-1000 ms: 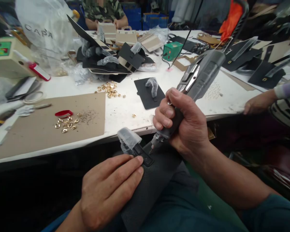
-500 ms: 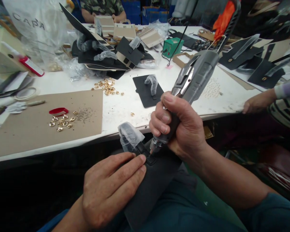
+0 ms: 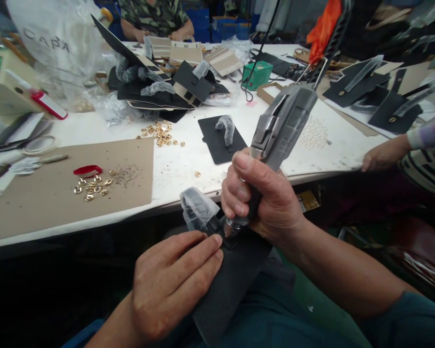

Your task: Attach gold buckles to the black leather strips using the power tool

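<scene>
My right hand (image 3: 263, 193) is wrapped round a grey electric screwdriver (image 3: 284, 128) hanging from above. Its tip points down at a black strap tab on a black bag panel (image 3: 235, 275). My left hand (image 3: 177, 280) presses on this panel over my lap, fingertips close beside the screwdriver's tip; its thumb is hidden. At the panel's far end is a strap wrapped in cloudy plastic (image 3: 199, 208). Whether a screw sits under the tip cannot be made out.
Gold fittings (image 3: 161, 133) lie on the white table (image 3: 174, 179), others on a brown board (image 3: 39, 188) beside a red ring. Behind are stacked black panels (image 3: 152, 94) and a green box (image 3: 256, 75). A co-worker's hand (image 3: 382, 152) rests at the right edge; another person sits opposite.
The screwdriver and my right hand have shifted slightly left and down in view. The lever on the screwdriver's side stands out further. My left hand stays pressed on the panel.
</scene>
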### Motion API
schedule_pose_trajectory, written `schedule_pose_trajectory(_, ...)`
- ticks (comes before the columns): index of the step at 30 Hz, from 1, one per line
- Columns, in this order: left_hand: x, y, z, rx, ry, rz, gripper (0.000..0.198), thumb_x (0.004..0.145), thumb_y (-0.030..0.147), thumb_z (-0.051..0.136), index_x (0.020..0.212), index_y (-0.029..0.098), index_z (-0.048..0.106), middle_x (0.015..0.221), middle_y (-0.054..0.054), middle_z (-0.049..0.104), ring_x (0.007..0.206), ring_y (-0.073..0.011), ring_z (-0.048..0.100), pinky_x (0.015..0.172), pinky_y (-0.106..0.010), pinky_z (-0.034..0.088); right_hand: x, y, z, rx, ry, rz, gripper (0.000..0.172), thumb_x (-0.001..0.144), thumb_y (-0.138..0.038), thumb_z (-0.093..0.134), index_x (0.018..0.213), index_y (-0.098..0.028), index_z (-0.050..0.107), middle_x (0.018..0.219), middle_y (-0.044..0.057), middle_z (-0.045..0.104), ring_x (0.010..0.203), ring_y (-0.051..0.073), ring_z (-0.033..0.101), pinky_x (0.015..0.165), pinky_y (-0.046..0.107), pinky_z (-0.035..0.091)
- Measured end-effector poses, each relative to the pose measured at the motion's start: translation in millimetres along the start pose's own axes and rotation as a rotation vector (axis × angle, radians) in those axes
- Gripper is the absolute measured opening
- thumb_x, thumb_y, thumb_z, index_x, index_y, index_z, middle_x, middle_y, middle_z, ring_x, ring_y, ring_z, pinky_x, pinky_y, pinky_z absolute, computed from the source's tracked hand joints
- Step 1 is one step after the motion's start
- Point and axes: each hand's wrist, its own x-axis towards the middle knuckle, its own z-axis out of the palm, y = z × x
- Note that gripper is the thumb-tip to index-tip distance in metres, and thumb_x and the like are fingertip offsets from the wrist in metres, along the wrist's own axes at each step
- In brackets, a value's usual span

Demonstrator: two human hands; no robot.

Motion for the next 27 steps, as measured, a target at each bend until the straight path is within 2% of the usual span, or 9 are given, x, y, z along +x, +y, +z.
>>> schedule_pose_trajectory(4,0,0,0.3,-0.016,-0.009,0.002,0.021,0.104,0.014,0.056,0.112,0.013,0.075,0.117,-0.01,0.082,0.11,-0.0234,0.076,0.093,-0.039,0.068,0,-1,-2,0.036,0.009,-0.018,0.04,0.089,-0.043,0.077,0.065,-0.024,0.051,0.049,-0.009,0.047,0.04,0.009,0.04,0.043,0.024,0.043)
schedule_pose_trajectory(10,1,-1,0.3,-0.043,-0.027,0.004,0.02,0.103,0.012,0.057,0.112,0.011,0.075,0.118,-0.012,0.081,0.111,-0.0252,0.075,0.092,-0.04,0.067,2,1,-3,-0.02,0.029,0.012,0.044,0.085,-0.048,0.08,0.064,-0.024,0.049,0.048,-0.009,0.045,0.039,0.008,0.037,0.042,0.023,0.042)
schedule_pose_trajectory(16,1,-1,4.3,-0.063,0.007,0.009,0.018,0.102,0.011,0.058,0.109,0.009,0.075,0.116,-0.012,0.082,0.111,-0.0233,0.075,0.097,-0.037,0.065,-1,0,-1,-0.036,0.048,0.0,0.044,0.086,-0.05,0.079,0.066,-0.024,0.049,0.048,-0.01,0.044,0.04,0.009,0.037,0.042,0.024,0.041)
schedule_pose_trajectory(22,5,-3,5.8,-0.105,0.018,-0.01,0.02,0.101,0.008,0.057,0.111,0.009,0.074,0.116,-0.014,0.081,0.111,-0.0221,0.075,0.099,-0.036,0.063,1,6,0,-0.035,-0.007,0.016,0.043,0.087,-0.047,0.08,0.067,-0.024,0.05,0.051,-0.009,0.046,0.041,0.008,0.037,0.043,0.025,0.039)
schedule_pose_trajectory(25,5,-9,7.1,-0.264,0.055,-0.123,0.017,0.098,0.011,0.061,0.111,0.011,0.073,0.113,-0.013,0.082,0.108,-0.0213,0.077,0.097,-0.034,0.062,9,-8,-3,0.011,0.071,-0.017,0.045,0.084,-0.049,0.083,0.068,-0.025,0.048,0.051,-0.011,0.04,0.042,0.008,0.033,0.044,0.025,0.038)
schedule_pose_trajectory(27,2,-17,10.5,-0.318,0.093,-0.33,0.014,0.095,0.015,0.066,0.107,0.017,0.074,0.108,-0.008,0.082,0.103,-0.0214,0.078,0.097,-0.034,0.062,12,-26,-5,0.077,0.156,-0.09,0.045,0.083,-0.048,0.084,0.069,-0.025,0.049,0.052,-0.012,0.035,0.042,0.007,0.029,0.044,0.024,0.036)
